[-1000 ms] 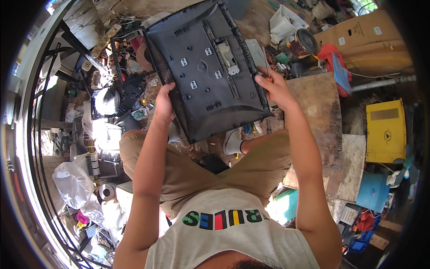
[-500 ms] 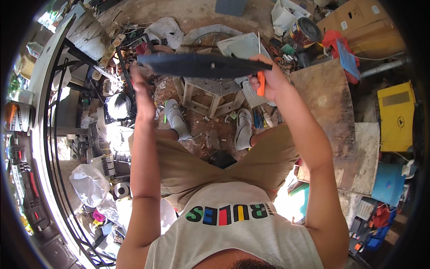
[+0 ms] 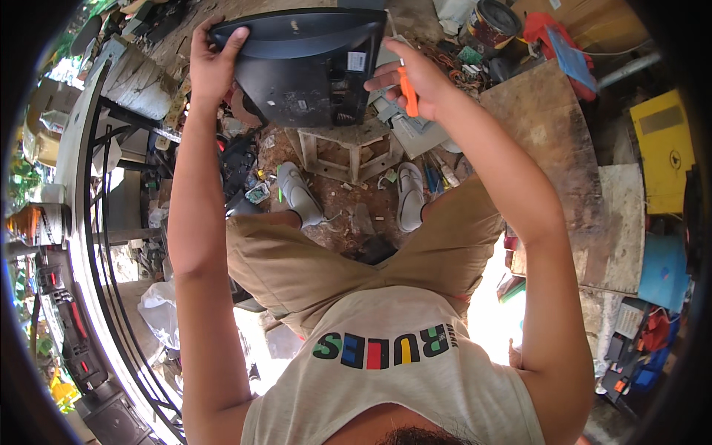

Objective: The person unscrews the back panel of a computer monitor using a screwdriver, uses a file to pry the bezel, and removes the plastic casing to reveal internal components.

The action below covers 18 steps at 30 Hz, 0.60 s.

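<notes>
A black flat monitor [image 3: 308, 63] is held up in front of me, tilted so its dark face and lower edge with stickers show. My left hand [image 3: 215, 63] grips its left edge. My right hand [image 3: 411, 78] rests against the monitor's right edge and also holds an orange-handled tool [image 3: 406, 93]. Below the monitor stands a small wooden stool [image 3: 345, 148] on the dirt floor, between my two feet in grey shoes [image 3: 297, 194].
A wooden board [image 3: 552, 141] lies at my right. A yellow case [image 3: 664, 148], a blue box [image 3: 660, 271], a round can [image 3: 493, 22] and scattered scrap parts surround me. A metal-framed bench [image 3: 96, 170] with clutter runs along the left.
The monitor has flipped over: first its ribbed back faced me, then it was edge-on, and now its other side shows, raised higher and further from me.
</notes>
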Each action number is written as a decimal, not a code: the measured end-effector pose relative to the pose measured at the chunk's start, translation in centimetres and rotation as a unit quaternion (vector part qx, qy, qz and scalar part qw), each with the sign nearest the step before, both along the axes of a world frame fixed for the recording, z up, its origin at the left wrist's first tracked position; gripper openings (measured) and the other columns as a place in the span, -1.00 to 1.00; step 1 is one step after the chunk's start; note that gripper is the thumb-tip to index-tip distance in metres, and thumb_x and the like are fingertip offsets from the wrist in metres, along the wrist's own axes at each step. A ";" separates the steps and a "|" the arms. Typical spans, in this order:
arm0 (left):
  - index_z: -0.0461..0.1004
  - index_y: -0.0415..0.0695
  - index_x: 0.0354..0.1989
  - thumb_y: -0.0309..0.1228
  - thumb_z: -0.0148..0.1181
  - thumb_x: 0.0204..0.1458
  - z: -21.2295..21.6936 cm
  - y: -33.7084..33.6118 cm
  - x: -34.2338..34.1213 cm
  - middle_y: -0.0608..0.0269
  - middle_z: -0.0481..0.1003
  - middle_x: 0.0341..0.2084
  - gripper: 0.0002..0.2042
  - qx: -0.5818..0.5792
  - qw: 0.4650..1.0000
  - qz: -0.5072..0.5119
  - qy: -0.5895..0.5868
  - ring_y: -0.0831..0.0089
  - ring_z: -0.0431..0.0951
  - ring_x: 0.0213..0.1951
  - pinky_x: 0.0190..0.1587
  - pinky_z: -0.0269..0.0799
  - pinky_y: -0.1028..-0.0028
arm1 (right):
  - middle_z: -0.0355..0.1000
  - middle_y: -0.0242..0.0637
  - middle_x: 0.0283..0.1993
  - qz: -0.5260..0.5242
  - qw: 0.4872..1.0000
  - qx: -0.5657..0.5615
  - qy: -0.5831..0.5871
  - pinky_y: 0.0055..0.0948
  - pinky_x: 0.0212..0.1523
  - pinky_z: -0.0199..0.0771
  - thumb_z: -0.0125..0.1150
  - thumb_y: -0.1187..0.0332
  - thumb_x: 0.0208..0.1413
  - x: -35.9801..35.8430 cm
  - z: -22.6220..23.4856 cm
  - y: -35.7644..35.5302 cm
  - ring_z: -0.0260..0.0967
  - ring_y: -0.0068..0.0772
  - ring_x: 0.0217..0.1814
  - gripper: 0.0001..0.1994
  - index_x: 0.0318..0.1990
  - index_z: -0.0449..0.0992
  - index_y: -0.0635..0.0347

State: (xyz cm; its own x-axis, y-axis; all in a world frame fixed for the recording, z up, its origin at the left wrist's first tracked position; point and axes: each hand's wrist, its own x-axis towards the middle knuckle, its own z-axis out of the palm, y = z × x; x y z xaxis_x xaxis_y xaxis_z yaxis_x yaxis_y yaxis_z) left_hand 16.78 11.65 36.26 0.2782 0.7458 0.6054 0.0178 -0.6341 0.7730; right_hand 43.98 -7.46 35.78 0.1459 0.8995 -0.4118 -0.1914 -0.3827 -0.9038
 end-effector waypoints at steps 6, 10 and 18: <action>0.33 -0.20 0.08 -0.21 0.36 0.06 0.0 1.2 -0.4 0.24 0.51 -0.28 -0.49 0.012 0.997 0.029 0.069 0.57 0.49 -0.28 -0.23 0.44 0.57 | 0.55 -0.23 -0.28 0.017 0.998 0.024 -0.062 -0.64 -0.60 0.16 0.00 -0.30 0.12 0.4 -1.6 0.6 0.23 -0.66 -0.55 -0.21 0.07 0.34 0.41; 0.33 -0.19 0.09 -0.30 0.32 0.09 0.3 -0.7 -0.7 0.25 0.50 -0.24 -0.55 -0.021 0.999 -0.014 0.040 0.56 0.47 -0.23 -0.16 0.41 0.57 | 0.56 -0.23 -0.25 0.044 0.994 0.047 -0.093 -0.65 -0.60 0.14 0.05 -0.27 0.12 1.1 -2.6 -0.3 0.23 -0.66 -0.55 -0.23 0.08 0.37 0.40; 0.41 -0.17 -0.03 -0.40 0.25 0.14 5.2 -2.9 -13.8 0.30 0.49 -0.20 -0.73 -0.016 0.987 0.133 0.087 0.58 0.49 -0.23 -0.13 0.43 0.61 | 0.55 -0.25 -0.23 0.003 0.998 0.028 -0.058 -0.66 -0.60 0.11 0.07 -0.19 0.18 4.5 -6.4 -4.1 0.17 -0.67 -0.59 -0.34 0.11 0.40 0.29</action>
State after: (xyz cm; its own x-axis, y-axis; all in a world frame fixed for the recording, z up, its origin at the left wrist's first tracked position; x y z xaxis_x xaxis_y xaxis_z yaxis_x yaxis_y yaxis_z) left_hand 3.00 8.76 41.49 0.1667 0.8247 0.5404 0.3146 -0.5639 0.7636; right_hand 48.43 -11.58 29.39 0.1843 0.9217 -0.3413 -0.0825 -0.3315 -0.9399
